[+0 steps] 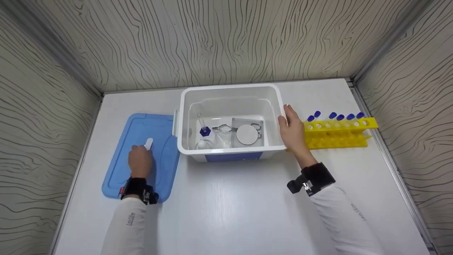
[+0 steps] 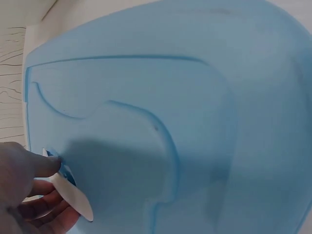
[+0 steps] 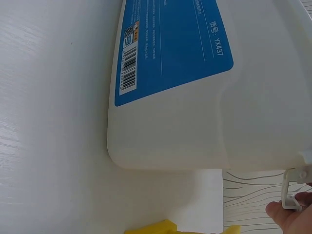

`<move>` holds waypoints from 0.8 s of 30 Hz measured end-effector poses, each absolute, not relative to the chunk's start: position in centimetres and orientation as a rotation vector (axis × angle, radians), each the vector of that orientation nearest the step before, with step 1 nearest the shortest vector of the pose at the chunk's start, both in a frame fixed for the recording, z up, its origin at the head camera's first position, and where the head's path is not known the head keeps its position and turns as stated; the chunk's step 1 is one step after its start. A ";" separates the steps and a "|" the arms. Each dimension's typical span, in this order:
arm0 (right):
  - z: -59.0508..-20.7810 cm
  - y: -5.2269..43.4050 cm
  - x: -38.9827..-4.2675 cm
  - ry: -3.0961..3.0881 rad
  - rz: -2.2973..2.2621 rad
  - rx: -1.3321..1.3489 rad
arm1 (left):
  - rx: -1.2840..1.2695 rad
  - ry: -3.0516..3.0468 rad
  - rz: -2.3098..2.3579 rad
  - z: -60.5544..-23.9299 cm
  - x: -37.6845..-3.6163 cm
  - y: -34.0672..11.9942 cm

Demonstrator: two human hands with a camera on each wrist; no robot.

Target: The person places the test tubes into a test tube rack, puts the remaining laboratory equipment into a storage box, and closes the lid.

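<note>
A white plastic bin [image 1: 184, 117] stands at the table's middle, its blue label [image 3: 170, 44] facing me. My right hand [image 1: 292, 129] lies with straight fingers along the bin's right rim, the thumb at the edge; one fingertip [image 3: 287, 214] shows by the bin's latch. The blue lid [image 1: 141, 170] lies flat left of the bin. Over the lid [image 2: 195, 97], my left hand [image 1: 140, 159] pinches a small white spatula [image 1: 148, 143], whose flat blade [image 2: 73, 195] sticks out past the fingers [image 2: 39, 165].
Inside the bin lie a small measuring cylinder with a blue base [image 1: 204, 130], metal tongs [image 1: 223, 128], a round white disc [image 1: 246, 134] and clear glassware [image 1: 205, 143]. A yellow rack [image 1: 336, 134] of blue-capped tubes stands right of the bin. Patterned walls enclose three sides.
</note>
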State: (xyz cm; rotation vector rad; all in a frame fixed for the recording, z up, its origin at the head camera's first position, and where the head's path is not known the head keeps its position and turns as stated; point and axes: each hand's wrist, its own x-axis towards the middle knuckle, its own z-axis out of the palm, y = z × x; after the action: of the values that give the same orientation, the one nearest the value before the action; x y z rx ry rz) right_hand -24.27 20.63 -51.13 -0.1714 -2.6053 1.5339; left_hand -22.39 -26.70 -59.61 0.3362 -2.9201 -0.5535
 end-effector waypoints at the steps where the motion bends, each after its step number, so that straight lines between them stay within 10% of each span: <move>1: -51.1 20.6 -24.3 -2.608 1.535 -0.175 | 0.339 -2.923 -0.553 -59.6 -22.4 -26.7; 24: -51.0 20.6 -24.3 -2.616 1.538 -0.195 | 0.273 -2.924 -0.502 -59.8 -23.0 -27.2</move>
State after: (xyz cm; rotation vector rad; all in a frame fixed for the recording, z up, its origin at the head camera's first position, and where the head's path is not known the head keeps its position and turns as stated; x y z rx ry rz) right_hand -24.34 20.61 -50.96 -0.1953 -2.6163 1.5382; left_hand -22.99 -27.16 -59.78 0.2728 -2.9239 -0.5019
